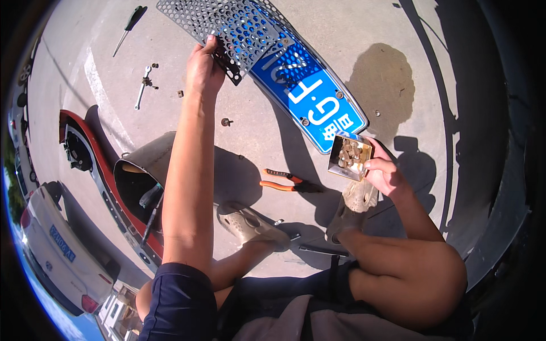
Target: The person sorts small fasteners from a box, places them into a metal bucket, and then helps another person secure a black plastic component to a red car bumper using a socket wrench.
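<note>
From the head camera, looking down on sunlit concrete ground [142,120], a person's bare left hand [203,71] reaches up to top centre, its grip pinched on the edge of a grey perforated metal sheet [196,18], thumb uppermost. The sheet overlaps the upper part of a blue licence plate [319,94] with white characters, which slants down toward the right; whether the two touch is hard to tell. The right hand [385,170], right of centre, has its grip wrapped around a small open-topped box [342,170] holding a cluster of small metal pieces [350,152], near the plate's lower end. Below the plate lie orange-handled pliers [298,182], near the person's tan shoes [242,223]. At upper left are a screwdriver [134,19] and a small wrench [141,91]. Farther down the left side, a grey bucket [153,152] sits beside a curved red panel [106,170], with a white car [62,244] beyond
</note>
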`<state>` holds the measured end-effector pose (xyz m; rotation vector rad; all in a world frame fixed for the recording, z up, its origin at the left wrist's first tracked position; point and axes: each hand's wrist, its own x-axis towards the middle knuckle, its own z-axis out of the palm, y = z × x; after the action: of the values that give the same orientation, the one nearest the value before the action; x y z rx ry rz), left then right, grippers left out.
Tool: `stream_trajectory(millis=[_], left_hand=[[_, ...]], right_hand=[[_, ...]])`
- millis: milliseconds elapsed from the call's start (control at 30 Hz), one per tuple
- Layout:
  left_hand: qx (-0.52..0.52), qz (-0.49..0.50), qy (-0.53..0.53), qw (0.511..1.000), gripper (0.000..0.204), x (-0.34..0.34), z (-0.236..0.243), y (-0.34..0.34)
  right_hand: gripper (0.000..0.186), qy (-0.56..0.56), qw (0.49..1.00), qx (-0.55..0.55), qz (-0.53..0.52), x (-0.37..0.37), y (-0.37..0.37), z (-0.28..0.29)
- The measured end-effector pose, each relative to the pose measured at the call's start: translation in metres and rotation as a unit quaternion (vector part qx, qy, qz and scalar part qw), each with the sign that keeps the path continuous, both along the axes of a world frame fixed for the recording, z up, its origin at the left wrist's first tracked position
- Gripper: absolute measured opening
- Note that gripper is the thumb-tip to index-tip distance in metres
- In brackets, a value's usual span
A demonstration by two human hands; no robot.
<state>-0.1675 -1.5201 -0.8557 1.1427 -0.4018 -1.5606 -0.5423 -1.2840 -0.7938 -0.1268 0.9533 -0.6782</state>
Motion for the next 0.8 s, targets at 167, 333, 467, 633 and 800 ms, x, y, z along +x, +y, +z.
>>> stream_trajectory(millis=[167, 333, 467, 633, 800], left_hand=[[-0.055, -0.041, 0.095, 0.993, 0.017, 0.031, -0.036, -0.056], [0.000, -0.251, -0.508, 0.824, 0.033, -0.006, -0.025, -0.022], [-0.157, -0.308, -0.661, 0.666, 0.031, -0.008, -0.049, 0.009], [-0.157, -0.288, -0.666, 0.670, 0.025, -0.020, -0.053, 0.005], [-0.276, -0.264, -0.696, 0.608, 0.022, -0.038, -0.042, 0.008]], right_hand=[[0.080, -0.002, 1.000, -0.006, 0.012, 0.006, -0.003, 0.001], [0.081, -0.001, 1.000, 0.023, -0.011, 0.000, 0.004, -0.006], [0.080, -0.010, 0.999, 0.030, -0.010, 0.002, 0.000, -0.012], [0.078, -0.013, 0.999, 0.033, -0.035, 0.000, -0.004, -0.014], [0.079, -0.009, 0.999, 0.030, -0.033, -0.001, -0.008, -0.012]])
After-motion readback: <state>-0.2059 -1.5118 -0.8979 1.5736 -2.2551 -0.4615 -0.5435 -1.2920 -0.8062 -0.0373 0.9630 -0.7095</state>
